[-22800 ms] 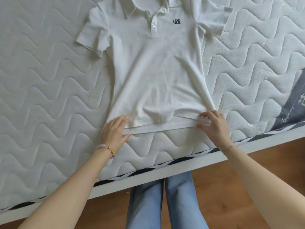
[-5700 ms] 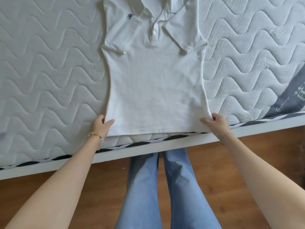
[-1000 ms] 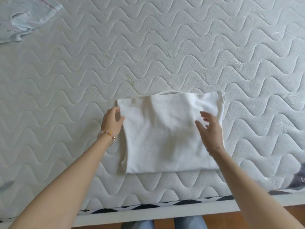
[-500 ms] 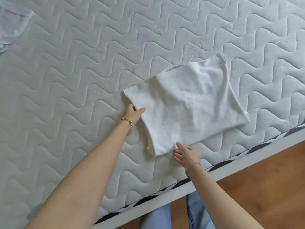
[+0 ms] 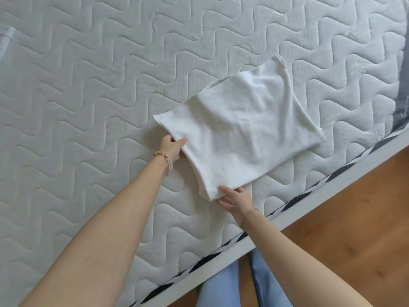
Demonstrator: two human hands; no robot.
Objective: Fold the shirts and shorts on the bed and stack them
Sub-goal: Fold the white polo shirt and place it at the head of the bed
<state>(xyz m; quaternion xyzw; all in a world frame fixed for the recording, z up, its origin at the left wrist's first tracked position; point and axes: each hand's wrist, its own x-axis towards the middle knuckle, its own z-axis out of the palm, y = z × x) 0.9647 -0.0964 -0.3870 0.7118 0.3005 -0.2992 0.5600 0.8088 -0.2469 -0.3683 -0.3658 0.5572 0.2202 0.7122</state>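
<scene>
A white polo shirt (image 5: pixel 241 129), folded into a rough rectangle, lies on the quilted white mattress (image 5: pixel 88 96) near its front edge. My left hand (image 5: pixel 172 147) grips the shirt's left edge, thumb on top and fingers underneath. At the shirt's near corner my right hand (image 5: pixel 234 199) has its fingers slipped under the fabric and its thumb against the edge. The collar and sleeves are hidden inside the fold.
Another pale garment (image 5: pixel 5 41) peeks in at the far left edge of the mattress. The bed's striped border and white frame (image 5: pixel 287 220) run diagonally at the lower right, with wooden floor (image 5: pixel 354 218) and my jeans-clad legs (image 5: pixel 223 286) beyond.
The shirt went from spread flat, to sleeves folded in, to a folded rectangle. In the last second both hands moved to its left edge and near corner and took hold.
</scene>
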